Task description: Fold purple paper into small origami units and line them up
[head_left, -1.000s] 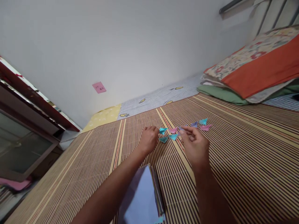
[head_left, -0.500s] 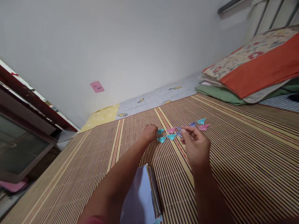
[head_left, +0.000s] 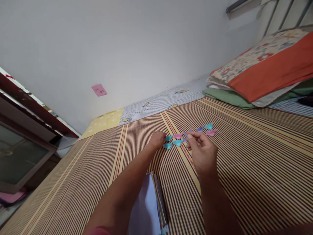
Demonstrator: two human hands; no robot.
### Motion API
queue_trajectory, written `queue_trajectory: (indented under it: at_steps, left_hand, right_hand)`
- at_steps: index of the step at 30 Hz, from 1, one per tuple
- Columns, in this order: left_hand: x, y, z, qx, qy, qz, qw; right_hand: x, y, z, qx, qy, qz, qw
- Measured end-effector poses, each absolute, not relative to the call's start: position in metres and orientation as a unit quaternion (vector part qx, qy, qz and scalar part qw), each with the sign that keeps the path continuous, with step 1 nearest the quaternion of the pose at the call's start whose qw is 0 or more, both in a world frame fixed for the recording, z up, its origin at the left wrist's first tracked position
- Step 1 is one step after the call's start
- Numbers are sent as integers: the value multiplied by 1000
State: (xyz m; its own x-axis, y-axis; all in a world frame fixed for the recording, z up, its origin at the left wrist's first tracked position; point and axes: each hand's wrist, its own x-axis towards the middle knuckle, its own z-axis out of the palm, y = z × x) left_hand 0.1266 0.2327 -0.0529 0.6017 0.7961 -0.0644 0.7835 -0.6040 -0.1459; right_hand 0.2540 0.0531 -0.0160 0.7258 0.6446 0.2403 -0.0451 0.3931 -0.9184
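Right hand (head_left: 203,150) and left hand (head_left: 157,139) at two short rows of coloured paper pieces (head_left: 177,142)

Nearest, below the left forearm, a stack of paper (head_left: 145,209) with a pale top sheet lies on a striped mat (head_left: 234,182); a scrap of cyan (head_left: 163,230) shows at its near corner.

Beyond it, the right hand reaches in over the middle of the rows. Its thumb and forefinger are drawn narrowly together at the purple pieces (head_left: 185,139), partly covering them; whether they grip one or only touch it cannot be told. The left hand is at the left end of the rows, just beside a cyan piece (head_left: 168,138). Its fingers are curled in, their tips hidden, so what it holds, if anything, cannot be told.

The small pointed pieces, cyan, pink and purple, lie near one another on the mat; a pink piece (head_left: 211,132) and another cyan one sit at the right end, past the right hand.

Farther off, a floral and orange pillow (head_left: 271,71) rests on green cloth (head_left: 227,98), and a pink note (head_left: 99,90) is on the wall (head_left: 137,49).
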Motion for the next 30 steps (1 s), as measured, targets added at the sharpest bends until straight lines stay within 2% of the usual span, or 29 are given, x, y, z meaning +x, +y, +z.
queue_trajectory:
  at_steps: [10,18,30]
  left_hand:
    - [124,228,-51,-893,-445,60,30]
    - [127,224,-44,-904,-427,10,19]
    - [169,233,-53,-918,-396,10,-11]
  right_hand:
    - [252,52,-15,-505,-303,232,775]
    - [255,53,-21,-505,-297,220,780]
    - [267,54,-25,-432,-202,242,845]
